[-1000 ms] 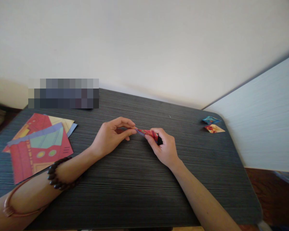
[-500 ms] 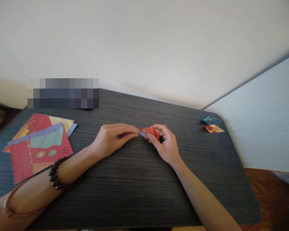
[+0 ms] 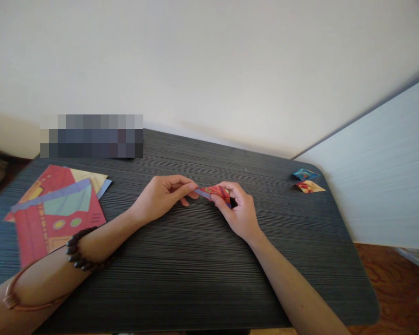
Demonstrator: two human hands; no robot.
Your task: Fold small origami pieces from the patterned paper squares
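A small folded piece of red patterned paper with a purple-blue strip along its near edge is held just above the dark table, between both hands. My left hand pinches its pointed left tip between thumb and fingers. My right hand grips the wider right end, thumb on the near side and fingers curled behind. Part of the paper is hidden by the right fingers. A beaded bracelet and a copper-coloured bangle circle the left forearm.
Several printed paper sheets lie overlapping at the left of the dark wood-grain table. Two folded paper pieces, a blue one and a cream-and-red one, sit at the far right. A blurred-out object stands at the back left against the wall.
My left hand has turned, its thumb now on top of the paper's tip with other fingers hanging below. The tip has shifted slightly left; the right hand has hardly moved.
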